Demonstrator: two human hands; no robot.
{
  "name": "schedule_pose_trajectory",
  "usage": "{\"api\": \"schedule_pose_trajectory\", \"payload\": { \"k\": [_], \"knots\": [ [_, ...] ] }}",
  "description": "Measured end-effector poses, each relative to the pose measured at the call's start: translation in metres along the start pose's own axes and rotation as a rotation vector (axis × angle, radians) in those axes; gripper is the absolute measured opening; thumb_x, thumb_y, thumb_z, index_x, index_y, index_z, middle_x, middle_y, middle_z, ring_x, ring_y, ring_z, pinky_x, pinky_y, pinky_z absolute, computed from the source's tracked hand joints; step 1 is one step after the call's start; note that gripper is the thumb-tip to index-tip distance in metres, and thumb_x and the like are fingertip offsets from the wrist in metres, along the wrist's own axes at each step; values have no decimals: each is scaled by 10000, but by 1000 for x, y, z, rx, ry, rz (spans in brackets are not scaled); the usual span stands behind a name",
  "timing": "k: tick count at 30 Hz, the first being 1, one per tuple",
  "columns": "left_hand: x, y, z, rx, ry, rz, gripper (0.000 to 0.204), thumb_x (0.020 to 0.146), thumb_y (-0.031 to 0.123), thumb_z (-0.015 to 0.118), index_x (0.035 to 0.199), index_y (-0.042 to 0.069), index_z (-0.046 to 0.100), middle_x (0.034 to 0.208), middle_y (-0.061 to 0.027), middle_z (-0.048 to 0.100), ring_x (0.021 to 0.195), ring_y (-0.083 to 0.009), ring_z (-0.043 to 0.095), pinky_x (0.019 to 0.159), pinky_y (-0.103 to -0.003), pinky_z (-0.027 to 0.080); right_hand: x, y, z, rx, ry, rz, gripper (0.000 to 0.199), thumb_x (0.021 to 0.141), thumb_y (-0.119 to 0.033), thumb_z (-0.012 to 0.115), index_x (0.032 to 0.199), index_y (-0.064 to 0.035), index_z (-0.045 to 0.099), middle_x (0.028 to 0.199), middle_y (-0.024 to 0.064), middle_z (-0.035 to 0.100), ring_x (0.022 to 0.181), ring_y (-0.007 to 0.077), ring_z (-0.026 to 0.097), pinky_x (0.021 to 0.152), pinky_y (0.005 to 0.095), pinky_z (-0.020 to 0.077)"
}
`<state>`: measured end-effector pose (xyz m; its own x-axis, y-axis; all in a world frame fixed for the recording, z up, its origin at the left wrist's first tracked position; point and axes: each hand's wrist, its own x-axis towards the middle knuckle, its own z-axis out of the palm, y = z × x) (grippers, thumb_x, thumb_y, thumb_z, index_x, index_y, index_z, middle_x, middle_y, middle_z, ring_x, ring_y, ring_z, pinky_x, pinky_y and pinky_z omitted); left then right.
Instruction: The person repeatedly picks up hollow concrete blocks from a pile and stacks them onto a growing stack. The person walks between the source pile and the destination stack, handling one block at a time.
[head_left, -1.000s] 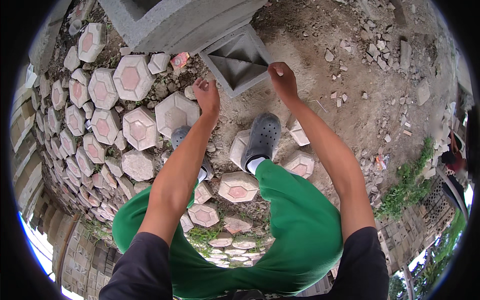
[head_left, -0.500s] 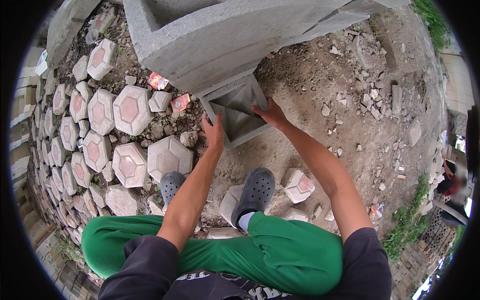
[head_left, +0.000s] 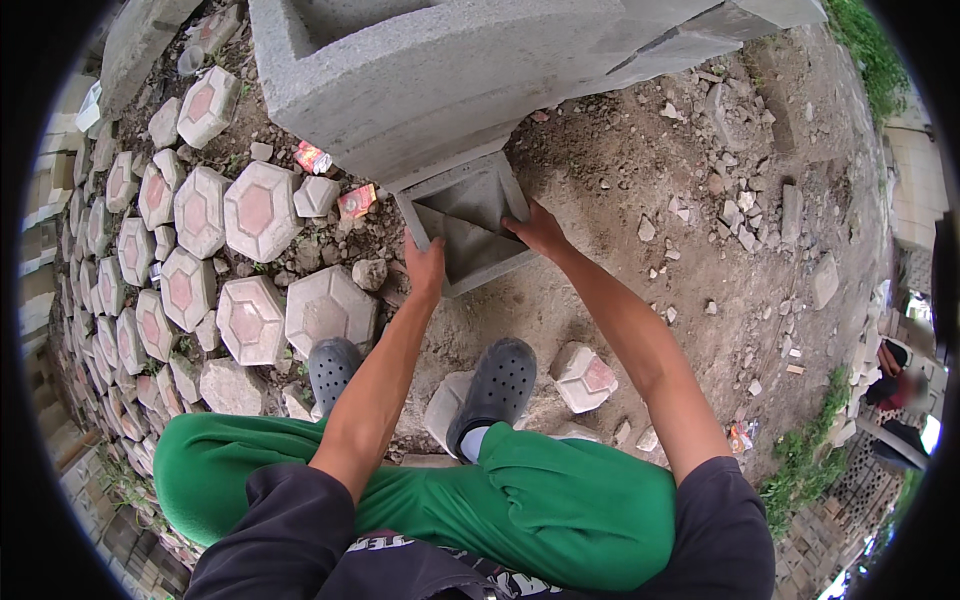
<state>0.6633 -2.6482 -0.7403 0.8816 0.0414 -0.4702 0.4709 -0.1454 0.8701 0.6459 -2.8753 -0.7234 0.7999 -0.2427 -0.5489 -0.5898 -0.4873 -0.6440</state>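
Observation:
A grey square concrete block with a recessed, cross-ridged face (head_left: 470,225) lies on the dirt, partly under a large grey concrete slab (head_left: 450,70). My left hand (head_left: 425,268) grips the block's left edge. My right hand (head_left: 537,230) holds its right edge, fingers reaching into the recess. Both forearms stretch forward from the lower edge. I crouch in green trousers, with grey clogs (head_left: 495,385) on my feet.
Several hexagonal pavers with pink centres (head_left: 255,210) cover the ground on the left. A loose paver (head_left: 585,375) and rubble lie on the dirt at right. Crumpled red wrappers (head_left: 355,200) sit near the block. Another person (head_left: 895,385) sits at the far right.
I have leaned forward and lower. Both hands went from the block's near corners to gripping its left and right edges, and the big slab now fills the top of the view.

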Motion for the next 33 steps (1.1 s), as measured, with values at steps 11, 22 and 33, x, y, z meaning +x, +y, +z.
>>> {"api": "schedule_pose_trajectory", "payload": {
  "k": [11, 22, 33],
  "knots": [
    [0, -4, -1, -36, -70, 67, 573, 773, 61, 534, 1324, 24, 382, 1130, -137, 554, 998, -237, 534, 859, -350, 425, 2, 13, 8, 145, 10, -61, 684, 738, -213, 666, 1353, -69, 404, 1220, 199, 572, 1137, 340, 546, 961, 393, 428],
    [8, 4, -15, -30, -185, -67, 440, 778, 52, 538, 1214, 37, 485, 1024, -81, 592, 949, -198, 535, 839, -334, 423, -31, 7, 16, 45, 87, -1, 669, 755, -188, 597, 1375, -87, 366, 1238, 209, 555, 1171, 360, 516, 989, 412, 413],
    [-15, 39, -32, -271, -336, -620, 366, 849, 226, 595, 1170, 62, 534, 1094, -102, 600, 992, -255, 585, 860, -422, 473, -45, -3, -7, 186, -113, 200, 553, 698, 31, 649, 1233, 11, 512, 1100, 163, 618, 1028, 262, 583, 870, 369, 464]
  ]
}}
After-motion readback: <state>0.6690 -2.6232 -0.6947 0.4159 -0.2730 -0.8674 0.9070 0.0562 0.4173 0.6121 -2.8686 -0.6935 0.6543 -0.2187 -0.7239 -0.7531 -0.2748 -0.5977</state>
